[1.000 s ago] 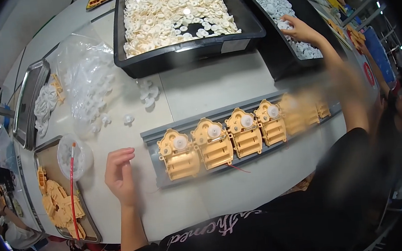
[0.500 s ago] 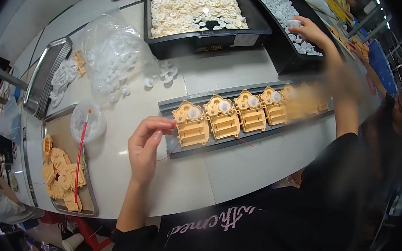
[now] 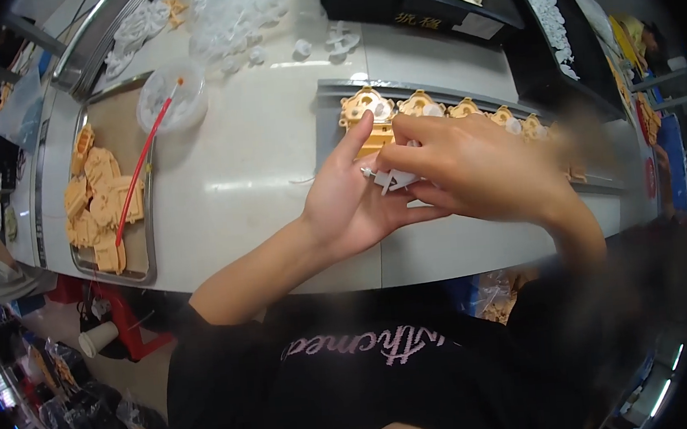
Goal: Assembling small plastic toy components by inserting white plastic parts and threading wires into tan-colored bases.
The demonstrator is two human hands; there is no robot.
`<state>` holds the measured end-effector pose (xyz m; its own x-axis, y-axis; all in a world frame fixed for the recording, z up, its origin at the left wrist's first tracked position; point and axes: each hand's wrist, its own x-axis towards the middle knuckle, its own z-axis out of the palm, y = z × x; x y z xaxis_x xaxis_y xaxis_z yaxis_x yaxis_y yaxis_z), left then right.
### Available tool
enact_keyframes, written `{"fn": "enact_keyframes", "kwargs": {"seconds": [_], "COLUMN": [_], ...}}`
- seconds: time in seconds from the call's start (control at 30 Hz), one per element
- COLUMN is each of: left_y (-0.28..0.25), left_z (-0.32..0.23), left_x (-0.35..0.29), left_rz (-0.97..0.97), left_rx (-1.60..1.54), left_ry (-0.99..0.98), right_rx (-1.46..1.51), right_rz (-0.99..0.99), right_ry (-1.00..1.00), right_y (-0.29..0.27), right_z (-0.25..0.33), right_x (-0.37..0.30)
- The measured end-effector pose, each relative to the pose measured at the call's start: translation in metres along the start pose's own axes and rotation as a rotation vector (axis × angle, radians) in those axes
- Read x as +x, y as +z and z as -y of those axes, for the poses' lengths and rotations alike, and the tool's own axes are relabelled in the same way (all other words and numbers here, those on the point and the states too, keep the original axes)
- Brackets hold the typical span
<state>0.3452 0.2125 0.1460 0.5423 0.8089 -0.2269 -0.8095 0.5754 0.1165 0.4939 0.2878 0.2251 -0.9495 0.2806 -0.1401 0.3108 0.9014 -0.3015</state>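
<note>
White plastic parts point(image 3: 392, 180), small, pronged: lying on your open left hand point(image 3: 351, 206), gripped by your right hand point(image 3: 470, 167), which partly blocks yellow housings point(image 3: 359, 108); metal tray point(image 3: 116, 112), table's point(image 3: 229, 163) near edge.

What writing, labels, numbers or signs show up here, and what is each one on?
Pink script lettering on the chest of the black shirt: wording not copied here.
Yellow characters on the front of the black bin: not copied either.
White label on that bin: any print is too small to read.

Head-worn fisheye cam, facing dn onto table point(image 3: 256, 153), near, wide FOV (edges bend)
</note>
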Motion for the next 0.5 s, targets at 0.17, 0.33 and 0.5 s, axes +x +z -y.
{"fn": "enact_keyframes", "kwargs": {"seconds": [0.17,0.33,0.5], "left_y": [-0.013,-0.043,-0.048], "left_z": [0.001,-0.013,-0.021], "left_x": [-0.008,-0.007,-0.01], "left_rz": [-0.137,0.022,-0.055], "left_rx": [-0.043,-0.022,-0.055], "left_ry": [0.161,0.218,0.296], "right_rx": [-0.099,-0.078,-0.164], "right_rz": [-0.103,-0.161,-0.414], "right_ry": [-0.073,-0.111,-0.169], "right_y": [0.021,0.023,0.03], "right_z": [0.012,0.017,0.01], "right_x": [0.02,0.033,0.042]}}
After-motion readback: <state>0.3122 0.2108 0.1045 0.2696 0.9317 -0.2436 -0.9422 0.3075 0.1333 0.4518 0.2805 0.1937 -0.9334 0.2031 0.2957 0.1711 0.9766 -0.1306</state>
